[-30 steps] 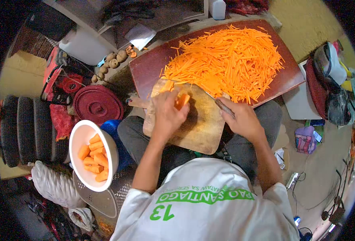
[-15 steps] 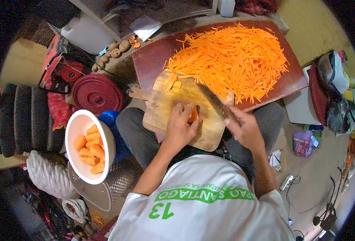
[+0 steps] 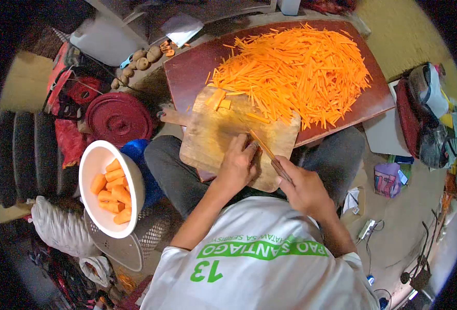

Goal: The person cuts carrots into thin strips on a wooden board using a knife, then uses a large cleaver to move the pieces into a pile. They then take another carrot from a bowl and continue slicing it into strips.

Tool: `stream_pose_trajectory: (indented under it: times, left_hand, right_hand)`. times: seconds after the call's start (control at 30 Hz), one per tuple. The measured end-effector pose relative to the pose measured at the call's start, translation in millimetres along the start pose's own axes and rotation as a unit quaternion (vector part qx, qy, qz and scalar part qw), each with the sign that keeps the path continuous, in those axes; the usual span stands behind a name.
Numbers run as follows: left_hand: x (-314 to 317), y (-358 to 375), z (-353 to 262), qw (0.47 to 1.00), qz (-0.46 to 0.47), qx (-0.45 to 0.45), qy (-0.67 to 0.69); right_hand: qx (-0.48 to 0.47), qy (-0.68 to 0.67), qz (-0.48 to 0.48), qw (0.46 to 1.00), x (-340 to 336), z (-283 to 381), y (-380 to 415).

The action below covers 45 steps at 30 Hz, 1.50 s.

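Note:
A wooden cutting board point(image 3: 270, 178) with a short handle lies across my lap. On it my left hand point(image 3: 237, 161) has its fingers curled down over a piece of carrot, which is now mostly hidden by the fingers and the blade. My right hand point(image 3: 307, 187) grips the handle of a knife point(image 3: 265, 146); the blade slants up and left, right beside my left fingertips. Flat carrot offcuts point(image 3: 218, 101) sit at the board's upper left. Just beyond the board, a large heap of carrot sticks point(image 3: 301, 75) covers much of a dark red tabletop point(image 3: 192, 70).
Left of my knee, a white bowl point(image 3: 86, 194) holds several peeled carrot chunks point(image 3: 116, 192). Behind it are a dark red lid point(image 3: 119, 120) and potatoes point(image 3: 142, 63) on the floor. A purple pouch point(image 3: 387, 180) and cables lie to the right.
My right hand has swung the knife down and left, from raised over the board's right side to beside my left fingers. The carrot piece, visible before, is now mostly covered.

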<state>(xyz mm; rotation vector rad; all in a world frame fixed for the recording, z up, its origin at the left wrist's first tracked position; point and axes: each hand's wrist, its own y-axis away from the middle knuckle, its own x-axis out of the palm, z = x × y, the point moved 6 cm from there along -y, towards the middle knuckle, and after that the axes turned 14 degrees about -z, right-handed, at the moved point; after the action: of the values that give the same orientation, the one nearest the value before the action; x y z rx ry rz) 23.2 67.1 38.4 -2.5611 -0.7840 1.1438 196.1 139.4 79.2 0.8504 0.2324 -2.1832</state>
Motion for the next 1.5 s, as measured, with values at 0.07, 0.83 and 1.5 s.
stream_pose_trajectory:
  times: [0.07, 0.83, 1.5]
  left_hand:
    - [0, -1, -1, 1.000, 0.013, 0.006, -0.006]
    - [2, 0, 9, 0.999, 0.029, -0.002, 0.031]
    - [-3, 4, 8, 0.998, 0.008, 0.049, -0.039]
  right_hand:
    - [-0.012, 0.009, 0.003, 1.000, 1, 3, 9]
    - [0.002, 0.047, -0.008, 0.999, 21, 16, -29]
    - [-0.009, -0.006, -0.022, 1.000, 12, 15, -14]
